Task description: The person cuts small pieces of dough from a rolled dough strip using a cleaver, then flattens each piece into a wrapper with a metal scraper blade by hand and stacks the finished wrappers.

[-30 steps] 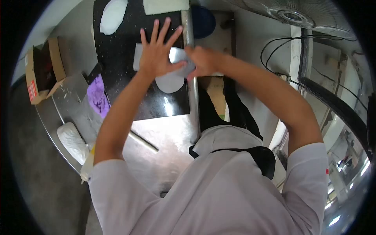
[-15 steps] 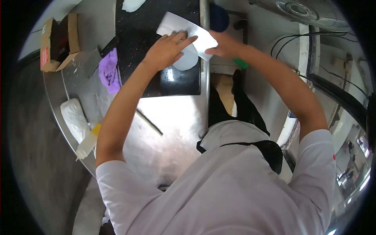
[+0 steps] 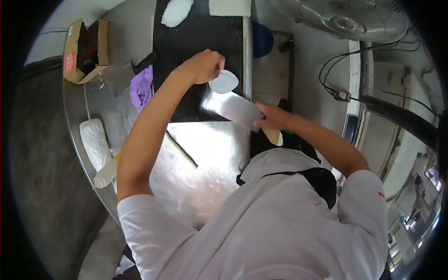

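Observation:
My left hand (image 3: 207, 66) is closed at the far edge of a thin, white, round dough wrapper (image 3: 224, 82), pinching it above the black board (image 3: 186, 44). My right hand (image 3: 274, 116) grips the near end of a broad, shiny cleaver (image 3: 233, 108). The cleaver lies tilted just below the wrapper, its blade over the board's right front corner. At the top of the board rests a white lump (image 3: 177, 11), which looks like dough. A folded cream cloth (image 3: 229, 7) is beside it.
Left of the board are a purple cloth (image 3: 141, 88), a second blade with a black handle (image 3: 145, 62), and an open carton (image 3: 73, 63). Nearer lie a white wrapped bundle (image 3: 93, 140), a squeeze bottle (image 3: 107, 172) and a thin rod (image 3: 183, 149). A fan (image 3: 345, 22) stands upper right.
The cleaver has come off the wrapper and moved toward my body with my right hand. My left hand has gone from spread on the blade to pinching the wrapper's edge. The view has shifted slightly.

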Demonstrator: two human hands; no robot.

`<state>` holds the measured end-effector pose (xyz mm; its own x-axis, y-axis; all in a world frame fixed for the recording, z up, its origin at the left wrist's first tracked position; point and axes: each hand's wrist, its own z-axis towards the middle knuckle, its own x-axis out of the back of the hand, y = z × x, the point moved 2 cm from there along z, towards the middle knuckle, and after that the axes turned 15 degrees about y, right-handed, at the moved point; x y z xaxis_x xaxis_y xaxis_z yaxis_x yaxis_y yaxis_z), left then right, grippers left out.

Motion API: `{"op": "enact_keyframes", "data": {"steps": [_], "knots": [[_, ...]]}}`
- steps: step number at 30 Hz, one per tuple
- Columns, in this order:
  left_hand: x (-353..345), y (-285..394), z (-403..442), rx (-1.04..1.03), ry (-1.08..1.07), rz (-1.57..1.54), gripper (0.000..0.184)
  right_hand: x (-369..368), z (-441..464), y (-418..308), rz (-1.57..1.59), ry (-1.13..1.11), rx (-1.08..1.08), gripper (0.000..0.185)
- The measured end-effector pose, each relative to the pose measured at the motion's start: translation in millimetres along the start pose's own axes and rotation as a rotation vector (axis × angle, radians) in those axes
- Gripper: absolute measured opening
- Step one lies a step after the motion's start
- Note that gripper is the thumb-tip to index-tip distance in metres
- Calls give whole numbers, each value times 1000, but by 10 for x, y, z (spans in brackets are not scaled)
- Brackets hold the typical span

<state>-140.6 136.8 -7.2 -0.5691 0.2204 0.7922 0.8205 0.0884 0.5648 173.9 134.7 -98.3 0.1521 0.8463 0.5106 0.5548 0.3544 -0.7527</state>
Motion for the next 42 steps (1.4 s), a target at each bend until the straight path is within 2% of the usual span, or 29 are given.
{"op": "enact_keyframes", "data": {"steps": [2,4,5,7,8,10,11,13,19,21,23,25,27,29,30,32,33,35,36,38,39,40,41,42], "knots": [[65,-159,-64,7,52,-74,9,79,-73,-11,9,-9,23,54],[24,-504,-157,205,146,-209,7,175,-138,-57,32,-34,41,53],[-59,-758,-244,212,156,-204,7,325,-156,-131,22,-66,16,53],[-205,-1313,-425,415,316,-489,7,525,-160,-196,2,-101,-2,53],[-193,-1385,-501,420,329,-492,7,612,-151,-201,-26,-102,-22,53],[-155,-1435,-732,665,506,-854,12,771,-39,-245,-68,-113,-25,54],[-122,-1431,-784,673,523,-855,12,831,30,-264,-114,-129,-30,53],[-63,-1423,-860,886,566,-977,14,928,224,-250,-167,-157,-22,53],[446,-1170,-393,919,625,-1017,14,1326,1125,-319,-11,-366,57,45],[679,-1103,-118,855,677,-1089,14,1547,1409,-455,-48,-402,108,44],[880,-1136,141,881,726,-1133,15,1668,1593,-482,-126,-416,101,45],[1044,-1279,380,790,774,-1186,16,1748,1742,-404,-129,-432,84,45],[1070,-1470,513,811,795,-1173,17,1850,1847,-386,-106,-372,148,46],[957,-1709,513,949,787,-1137,18,1950,1911,-416,-95,-380,117,46],[948,-1732,513,950,790,-1138,18,1983,1936,-430,-85,-394,88,46],[887,-1789,367,1313,924,-968,23,2013,1958,-451,-83,-416,69,46],[894,-1799,299,1319,932,-968,23,2029,1980,-458,-80,-431,48,47],[909,-1744,78,1169,997,-527,31,2046,1986,-473,-101,-425,72,46],[834,-1667,-62,1187,1009,-528,31,2049,1994,-489,-122,-414,97,46],[631,-1424,-412,979,1254,-658,34,2004,2021,-418,-104,-434,108,45],[456,-1271,-624,1017,1290,-653,34,1984,2024,-388,-78,-444,110,44],[262,-1071,-890,1066,1365,-402,32,1971,2006,-382,-99,-500,144,44],[40,-849,-1207,1126,1416,-139,30,1960,1989,-392,-56,-430,203,44],[-253,-625,-1545,1197,1494,-46,26,1906,1972,-442,-11,-369,261,44]]}}
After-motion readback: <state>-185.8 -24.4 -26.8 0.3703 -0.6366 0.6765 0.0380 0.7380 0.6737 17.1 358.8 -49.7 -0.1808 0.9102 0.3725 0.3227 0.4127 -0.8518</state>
